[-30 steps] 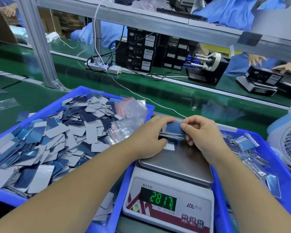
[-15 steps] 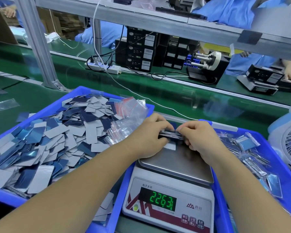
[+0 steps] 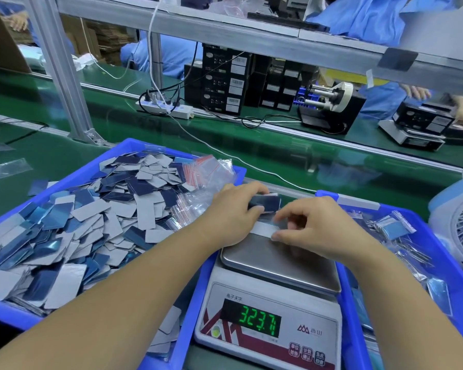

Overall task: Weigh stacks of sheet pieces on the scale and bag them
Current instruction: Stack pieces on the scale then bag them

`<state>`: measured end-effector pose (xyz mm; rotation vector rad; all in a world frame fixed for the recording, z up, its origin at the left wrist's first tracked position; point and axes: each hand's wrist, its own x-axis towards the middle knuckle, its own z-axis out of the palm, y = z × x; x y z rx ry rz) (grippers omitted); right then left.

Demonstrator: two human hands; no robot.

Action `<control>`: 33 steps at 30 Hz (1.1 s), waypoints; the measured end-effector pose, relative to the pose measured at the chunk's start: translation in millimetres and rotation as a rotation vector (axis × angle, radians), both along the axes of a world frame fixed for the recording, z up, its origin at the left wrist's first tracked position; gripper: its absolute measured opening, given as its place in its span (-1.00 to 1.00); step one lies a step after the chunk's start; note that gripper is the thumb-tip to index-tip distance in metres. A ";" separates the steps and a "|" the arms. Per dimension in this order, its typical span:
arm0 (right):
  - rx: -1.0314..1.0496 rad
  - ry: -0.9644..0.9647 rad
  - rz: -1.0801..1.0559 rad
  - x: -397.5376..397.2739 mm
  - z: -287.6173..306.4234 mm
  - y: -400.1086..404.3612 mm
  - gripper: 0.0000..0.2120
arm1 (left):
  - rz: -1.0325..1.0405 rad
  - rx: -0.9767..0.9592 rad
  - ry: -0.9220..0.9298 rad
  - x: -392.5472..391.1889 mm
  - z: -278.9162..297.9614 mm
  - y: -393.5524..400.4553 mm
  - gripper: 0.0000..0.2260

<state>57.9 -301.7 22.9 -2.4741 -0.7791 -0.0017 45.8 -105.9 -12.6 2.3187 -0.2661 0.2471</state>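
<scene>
left hand (image 3: 231, 214) fingers curled round a small stack of sheet pieces (image 3: 265, 202) held just over the back of the scale (image 3: 273, 295), right hand (image 3: 318, 228) pinching a pale piece (image 3: 265, 229) on the pan, readout 323.7, loose pieces piled in the blue tray (image 3: 129, 149) at left

This was a factory packing line. A green conveyor belt (image 3: 292, 156) ran across behind the tabletop, framed by aluminium rails (image 3: 225, 33). Workers in blue smocks (image 3: 169, 57) sat on its far side. Blue plastic bins (image 3: 187, 303) held loose sheet pieces (image 3: 86, 222) and small zip bags (image 3: 209, 172). A digital scale (image 3: 267, 327) glowed at the near edge, with stacked black boxes (image 3: 225, 84), a power strip (image 3: 166, 108) and a tape dispenser (image 3: 329, 102) beyond.
</scene>
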 end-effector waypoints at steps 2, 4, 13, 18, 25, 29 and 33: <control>-0.054 -0.021 0.016 1.0 -1.6 -1.3 -0.79 | 0.008 -0.035 0.016 2.4 -0.7 4.8 -0.73; -0.111 -0.063 0.039 2.2 -4.5 1.7 -0.82 | -0.018 -0.028 0.022 4.4 -3.1 7.2 -0.73; -0.250 -0.247 0.099 4.3 -7.3 9.2 -0.85 | -0.055 -0.079 0.050 6.5 -8.0 8.6 -0.74; -0.229 -0.315 0.089 7.1 -9.7 10.8 -0.86 | -0.067 -0.086 0.069 4.8 -6.5 9.6 -0.74; -0.155 -0.087 -0.089 17.8 -9.8 -13.3 -0.81 | -0.035 -0.082 0.036 3.1 -6.6 5.5 -0.77; -0.226 -0.021 -0.090 17.7 -13.9 -2.3 -0.82 | -0.019 -0.104 0.032 4.7 -8.5 4.0 -0.79; -0.209 0.093 -0.141 19.6 -12.6 2.7 -0.81 | -0.032 -0.096 0.025 4.9 -9.6 4.7 -0.78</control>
